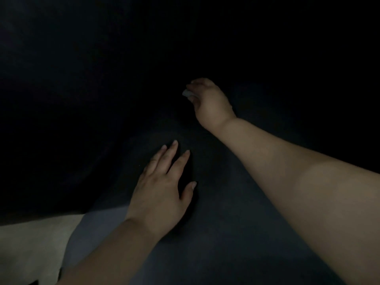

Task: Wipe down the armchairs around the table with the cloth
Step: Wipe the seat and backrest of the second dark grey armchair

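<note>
Very dark frame. The right hand, at 12 o'clock of centre, is curled round a small pale wad, judged to be the cloth, pressed to the dark armchair upholstery. The left hand is laid flat at 7 o'clock, fingers straight, holding nothing. Wiping is judged under way; next, strokes across unwiped surface are called for. Pale floor is seen at 8 o'clock.
</note>
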A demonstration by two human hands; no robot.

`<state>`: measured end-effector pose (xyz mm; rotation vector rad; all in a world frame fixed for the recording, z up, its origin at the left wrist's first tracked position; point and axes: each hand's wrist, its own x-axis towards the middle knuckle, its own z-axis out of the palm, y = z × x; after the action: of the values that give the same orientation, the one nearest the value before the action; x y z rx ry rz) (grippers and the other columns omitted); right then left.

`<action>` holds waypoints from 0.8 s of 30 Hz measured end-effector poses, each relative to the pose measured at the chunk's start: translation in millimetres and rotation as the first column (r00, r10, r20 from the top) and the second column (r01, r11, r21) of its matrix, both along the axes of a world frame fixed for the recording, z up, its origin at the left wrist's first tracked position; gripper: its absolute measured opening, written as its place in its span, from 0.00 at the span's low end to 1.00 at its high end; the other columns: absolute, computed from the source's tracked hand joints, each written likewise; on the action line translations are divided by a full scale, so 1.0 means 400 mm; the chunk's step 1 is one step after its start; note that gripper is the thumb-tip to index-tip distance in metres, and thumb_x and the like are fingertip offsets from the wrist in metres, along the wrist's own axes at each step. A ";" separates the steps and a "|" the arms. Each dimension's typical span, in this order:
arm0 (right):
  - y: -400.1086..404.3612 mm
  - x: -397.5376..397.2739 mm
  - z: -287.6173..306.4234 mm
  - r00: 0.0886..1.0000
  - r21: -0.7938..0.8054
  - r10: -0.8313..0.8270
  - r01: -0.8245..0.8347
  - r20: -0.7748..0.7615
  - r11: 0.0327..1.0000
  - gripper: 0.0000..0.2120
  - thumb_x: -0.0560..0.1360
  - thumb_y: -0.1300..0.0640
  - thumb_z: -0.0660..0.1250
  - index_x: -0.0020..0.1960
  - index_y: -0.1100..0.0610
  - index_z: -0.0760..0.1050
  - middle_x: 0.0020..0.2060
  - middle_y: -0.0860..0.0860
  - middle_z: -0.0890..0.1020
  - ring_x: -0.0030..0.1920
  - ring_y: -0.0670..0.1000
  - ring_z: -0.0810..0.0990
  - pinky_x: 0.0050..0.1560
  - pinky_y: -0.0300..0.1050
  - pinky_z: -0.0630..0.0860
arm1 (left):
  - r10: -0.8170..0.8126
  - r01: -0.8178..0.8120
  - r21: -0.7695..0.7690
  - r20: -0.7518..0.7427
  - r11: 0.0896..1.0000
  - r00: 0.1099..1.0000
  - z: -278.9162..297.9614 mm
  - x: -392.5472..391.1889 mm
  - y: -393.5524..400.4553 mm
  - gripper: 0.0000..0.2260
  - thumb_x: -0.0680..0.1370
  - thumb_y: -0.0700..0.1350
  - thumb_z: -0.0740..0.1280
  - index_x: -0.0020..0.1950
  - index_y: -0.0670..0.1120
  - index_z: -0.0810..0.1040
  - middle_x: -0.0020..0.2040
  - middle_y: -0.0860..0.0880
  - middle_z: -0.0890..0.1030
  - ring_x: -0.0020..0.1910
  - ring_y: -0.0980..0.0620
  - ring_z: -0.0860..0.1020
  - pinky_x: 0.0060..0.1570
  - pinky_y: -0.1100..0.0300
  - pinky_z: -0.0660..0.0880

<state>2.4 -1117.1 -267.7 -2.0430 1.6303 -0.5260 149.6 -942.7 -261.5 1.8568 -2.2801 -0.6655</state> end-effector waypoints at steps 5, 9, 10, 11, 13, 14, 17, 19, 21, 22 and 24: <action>0.027 0.065 0.006 0.997 0.043 0.073 -0.074 0.024 0.996 0.16 0.79 0.61 0.60 0.66 0.60 0.73 0.67 0.57 0.71 0.67 0.56 0.69 0.65 0.44 0.64 | 0.009 -0.009 0.031 0.002 0.999 1.000 0.012 0.032 0.040 0.33 0.74 0.64 0.48 0.79 0.57 0.57 0.80 0.56 0.50 0.77 0.59 0.45 0.72 0.61 0.46; 0.034 0.168 0.033 0.939 0.344 0.317 -0.257 -0.132 0.903 0.20 0.82 0.54 0.56 0.73 0.56 0.64 0.73 0.56 0.62 0.72 0.56 0.62 0.70 0.49 0.63 | -0.002 0.001 0.017 0.036 1.000 0.999 0.015 0.053 0.067 0.31 0.76 0.61 0.52 0.77 0.52 0.63 0.79 0.51 0.58 0.77 0.51 0.56 0.73 0.54 0.58; 0.047 0.190 0.038 0.911 0.410 0.377 -0.284 -0.167 0.867 0.21 0.83 0.53 0.54 0.74 0.54 0.62 0.74 0.55 0.60 0.73 0.55 0.60 0.71 0.51 0.62 | -0.002 0.001 0.011 0.044 1.000 0.999 0.016 0.056 0.076 0.30 0.76 0.60 0.53 0.77 0.50 0.64 0.78 0.50 0.60 0.76 0.49 0.58 0.72 0.52 0.61; 0.066 0.204 0.038 0.899 0.411 0.410 -0.319 -0.155 0.854 0.21 0.83 0.53 0.54 0.74 0.55 0.62 0.74 0.55 0.60 0.73 0.55 0.60 0.71 0.51 0.62 | -0.002 0.001 0.012 0.049 1.000 0.999 0.018 0.059 0.085 0.30 0.76 0.59 0.55 0.76 0.49 0.65 0.78 0.49 0.62 0.75 0.47 0.60 0.72 0.50 0.64; 0.114 0.214 0.026 0.927 0.265 0.376 -0.359 -0.014 0.895 0.17 0.81 0.60 0.58 0.69 0.59 0.71 0.70 0.57 0.68 0.69 0.57 0.67 0.68 0.49 0.65 | -0.004 0.002 0.032 0.056 0.999 0.998 0.021 0.064 0.106 0.29 0.77 0.56 0.58 0.76 0.48 0.65 0.77 0.48 0.63 0.74 0.46 0.62 0.71 0.49 0.65; 0.144 0.210 0.018 0.939 0.197 0.340 -0.344 0.056 0.918 0.16 0.79 0.63 0.59 0.65 0.59 0.74 0.67 0.58 0.71 0.66 0.57 0.70 0.65 0.49 0.67 | -0.007 0.005 0.037 0.062 0.999 0.998 0.025 0.067 0.118 0.29 0.77 0.55 0.59 0.77 0.47 0.65 0.77 0.48 0.63 0.73 0.46 0.63 0.72 0.49 0.65; 0.204 0.212 0.015 0.930 0.169 0.354 -0.366 0.101 0.915 0.15 0.78 0.65 0.60 0.63 0.59 0.76 0.64 0.58 0.74 0.64 0.57 0.72 0.64 0.48 0.68 | -0.006 0.003 0.051 0.064 0.999 0.998 0.038 0.076 0.153 0.28 0.78 0.53 0.60 0.77 0.46 0.64 0.77 0.49 0.63 0.73 0.47 0.63 0.74 0.53 0.61; 0.229 0.227 0.024 0.919 0.158 0.382 -0.394 0.097 0.906 0.16 0.78 0.65 0.60 0.64 0.59 0.75 0.65 0.57 0.74 0.65 0.56 0.71 0.65 0.47 0.67 | 0.017 -0.021 0.067 0.056 0.998 0.998 0.045 0.084 0.173 0.27 0.79 0.53 0.59 0.77 0.47 0.63 0.77 0.50 0.63 0.73 0.49 0.61 0.74 0.56 0.58; 0.245 0.239 0.029 0.898 0.196 0.434 -0.438 0.068 0.877 0.17 0.79 0.65 0.59 0.68 0.60 0.72 0.69 0.56 0.70 0.68 0.54 0.69 0.68 0.42 0.63 | 0.043 -0.046 0.058 0.051 0.997 0.998 0.048 0.097 0.191 0.27 0.78 0.53 0.59 0.77 0.47 0.65 0.76 0.50 0.65 0.73 0.49 0.62 0.73 0.58 0.58; 0.253 0.245 0.030 0.884 0.226 0.466 -0.462 0.039 0.857 0.18 0.80 0.64 0.58 0.69 0.60 0.70 0.70 0.55 0.69 0.70 0.53 0.67 0.68 0.38 0.59 | 0.048 -0.051 0.056 0.054 0.997 0.997 0.048 0.106 0.198 0.27 0.78 0.52 0.60 0.76 0.47 0.65 0.76 0.50 0.65 0.72 0.49 0.63 0.73 0.58 0.58; 0.268 0.251 0.029 0.874 0.247 0.482 -0.483 0.068 0.840 0.18 0.80 0.64 0.58 0.70 0.60 0.69 0.71 0.55 0.68 0.71 0.52 0.66 0.65 0.30 0.59 | 0.051 -0.056 0.073 0.068 0.996 0.996 0.045 0.127 0.214 0.27 0.79 0.51 0.63 0.77 0.47 0.65 0.77 0.50 0.64 0.73 0.49 0.62 0.74 0.58 0.56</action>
<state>102.8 -1010.0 -256.1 -2.1358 1.0442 -0.1265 200.5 -857.3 -243.5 1.9953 -2.2655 -0.7018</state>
